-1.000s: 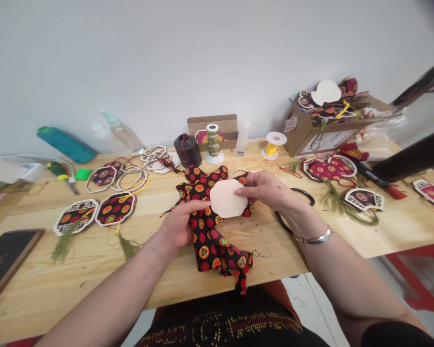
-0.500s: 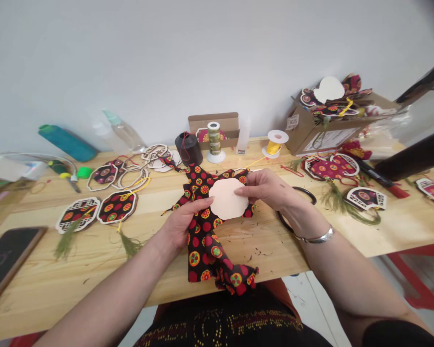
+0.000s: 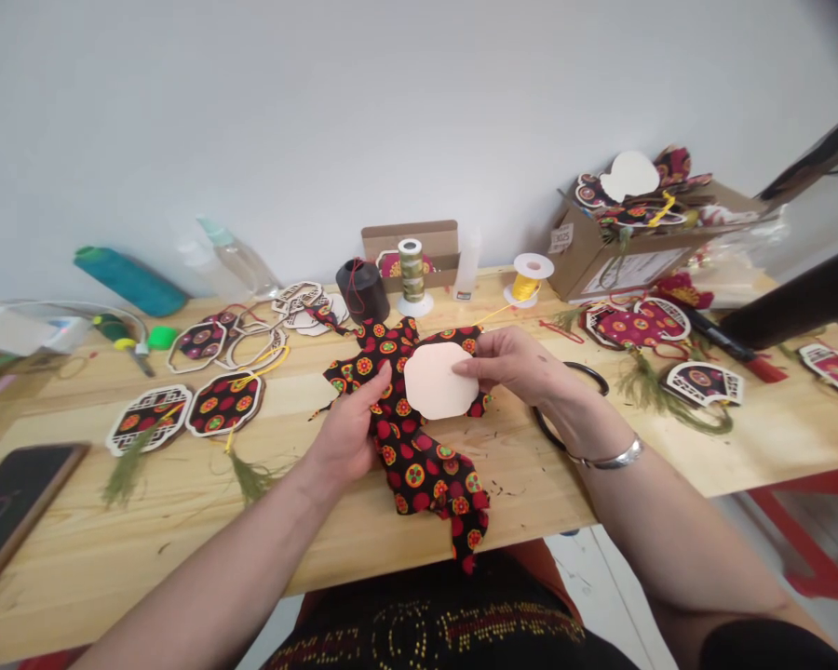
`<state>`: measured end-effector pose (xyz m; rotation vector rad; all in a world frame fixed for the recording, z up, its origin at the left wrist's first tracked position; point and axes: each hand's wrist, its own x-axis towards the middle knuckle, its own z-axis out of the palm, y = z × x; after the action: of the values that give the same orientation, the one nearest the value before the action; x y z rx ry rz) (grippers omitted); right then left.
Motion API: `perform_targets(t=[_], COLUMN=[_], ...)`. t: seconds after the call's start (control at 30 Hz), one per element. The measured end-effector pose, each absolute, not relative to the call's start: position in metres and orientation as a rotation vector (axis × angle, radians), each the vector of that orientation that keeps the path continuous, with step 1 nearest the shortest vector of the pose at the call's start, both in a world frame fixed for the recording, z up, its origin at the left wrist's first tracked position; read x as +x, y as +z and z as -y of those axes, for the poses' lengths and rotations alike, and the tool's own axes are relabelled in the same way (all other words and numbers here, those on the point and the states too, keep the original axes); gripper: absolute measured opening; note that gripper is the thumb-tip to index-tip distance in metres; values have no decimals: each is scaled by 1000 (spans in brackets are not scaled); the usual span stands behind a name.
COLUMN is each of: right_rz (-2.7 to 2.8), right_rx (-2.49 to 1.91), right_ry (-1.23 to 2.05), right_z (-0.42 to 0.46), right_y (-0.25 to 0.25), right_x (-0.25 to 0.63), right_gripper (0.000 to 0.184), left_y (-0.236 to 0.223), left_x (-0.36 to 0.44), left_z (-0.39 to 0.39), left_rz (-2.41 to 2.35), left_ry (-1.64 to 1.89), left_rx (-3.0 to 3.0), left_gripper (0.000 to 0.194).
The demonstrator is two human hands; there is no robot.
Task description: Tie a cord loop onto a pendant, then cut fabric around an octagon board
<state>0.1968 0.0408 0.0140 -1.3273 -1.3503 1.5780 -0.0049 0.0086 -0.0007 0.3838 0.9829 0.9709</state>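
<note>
My right hand (image 3: 513, 365) pinches a pale scalloped wooden cut-out (image 3: 439, 381) by its right edge and holds it flat over a piece of black fabric with red and yellow dots (image 3: 419, 437). My left hand (image 3: 353, 428) grips that fabric just left of the cut-out, thumb on top. The fabric trails down over the front edge of the wooden table (image 3: 146, 530) toward my lap.
Finished fabric-and-wood ornaments with green tassels (image 3: 185, 409) lie to the left. Thread spools (image 3: 412, 274), a yellow cord spool (image 3: 529, 277) and a black cone (image 3: 361, 288) stand behind. A cardboard box of ornaments (image 3: 628, 233) sits at right, black scissors (image 3: 587, 381) by my right wrist, a tablet (image 3: 6, 512) at far left.
My left hand has shifted its grip up the fabric and the cloth has been tugged and reshaped under the cut-out. My right hand has kept the cut-out nearly still.
</note>
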Motion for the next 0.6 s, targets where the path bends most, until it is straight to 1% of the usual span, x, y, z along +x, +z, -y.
perform_targets(t=[0.17, 0.4, 0.6], right_rz=[1350, 1352, 1369], right_rx=[-1357, -1389, -1388], right_ry=[1562, 1530, 1533], right_z=[-42, -43, -42], right_y=[14, 13, 12], right_x=[197, 195, 194], right_gripper=[25, 28, 28], left_y=[2, 1, -2], left_x=[-3, -6, -6], left_z=[-10, -10, -8], left_rz=[-1049, -1012, -994], left_ry=[1056, 1010, 1044], left_rx=[362, 386, 492], left_gripper=[33, 39, 38])
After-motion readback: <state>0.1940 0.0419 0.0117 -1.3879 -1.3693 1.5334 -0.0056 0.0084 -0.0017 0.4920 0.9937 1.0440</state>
